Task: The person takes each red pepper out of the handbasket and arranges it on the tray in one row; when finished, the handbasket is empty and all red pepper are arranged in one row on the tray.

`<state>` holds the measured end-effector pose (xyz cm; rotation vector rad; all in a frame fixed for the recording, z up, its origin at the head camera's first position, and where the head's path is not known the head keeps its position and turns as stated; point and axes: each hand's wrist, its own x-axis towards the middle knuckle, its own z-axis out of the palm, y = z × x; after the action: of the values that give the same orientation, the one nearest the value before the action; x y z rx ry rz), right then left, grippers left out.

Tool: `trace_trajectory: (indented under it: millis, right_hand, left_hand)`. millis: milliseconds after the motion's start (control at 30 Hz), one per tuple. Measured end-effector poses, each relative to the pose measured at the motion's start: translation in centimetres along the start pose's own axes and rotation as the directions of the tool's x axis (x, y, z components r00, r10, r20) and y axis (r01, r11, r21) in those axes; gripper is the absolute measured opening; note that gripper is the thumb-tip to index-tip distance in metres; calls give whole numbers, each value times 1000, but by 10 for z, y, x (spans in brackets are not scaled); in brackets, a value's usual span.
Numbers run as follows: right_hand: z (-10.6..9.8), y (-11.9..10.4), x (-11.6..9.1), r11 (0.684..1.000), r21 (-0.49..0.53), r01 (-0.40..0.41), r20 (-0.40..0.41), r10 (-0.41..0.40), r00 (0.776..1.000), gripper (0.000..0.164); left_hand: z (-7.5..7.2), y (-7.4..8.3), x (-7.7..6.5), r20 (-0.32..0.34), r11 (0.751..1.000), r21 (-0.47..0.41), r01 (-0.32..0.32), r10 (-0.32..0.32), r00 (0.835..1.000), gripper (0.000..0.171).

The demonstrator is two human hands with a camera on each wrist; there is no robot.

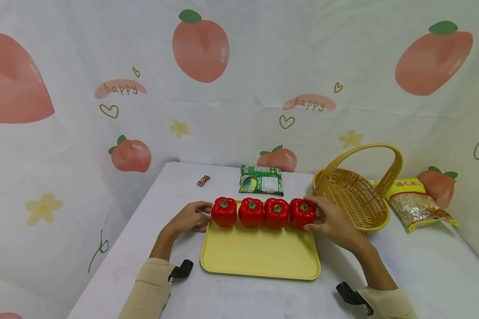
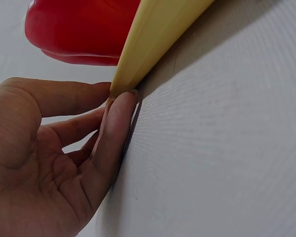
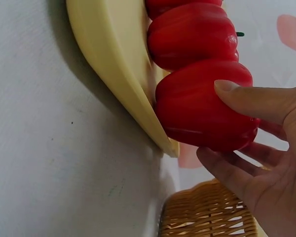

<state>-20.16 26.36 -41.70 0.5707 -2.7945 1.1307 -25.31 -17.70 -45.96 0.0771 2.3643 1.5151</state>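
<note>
Several red bell peppers with green stems stand in a row along the far side of a yellow tray (image 1: 259,254). At the tray's far left corner my left hand (image 1: 187,218) pinches its rim, beside the leftmost bell pepper (image 1: 224,214). The left wrist view shows thumb and fingers at the tray edge (image 2: 148,44), just under a red bell pepper (image 2: 81,29). My right hand (image 1: 335,223) grips the rightmost bell pepper (image 1: 301,216). In the right wrist view, the thumb lies on one side of that pepper (image 3: 197,106) and the fingers on the other; its base is at the tray.
A wicker basket (image 1: 353,206) with a tall handle stands right of the tray, close to my right hand. Behind the tray lies a green packet (image 1: 261,180). A small red wrapped item (image 1: 203,180) is at back left, and a yellow-topped food bag (image 1: 417,204) at far right.
</note>
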Motion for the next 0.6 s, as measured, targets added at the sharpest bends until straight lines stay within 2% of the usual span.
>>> trace_trajectory:
  millis: [600]
  right_hand:
    - [-2, -5, -2, 1000, 0, -16, 7, 16, 1000, 74]
  left_hand:
    - [0, 1, -1, 3, 1000, 6, -2, 2, 1000, 55]
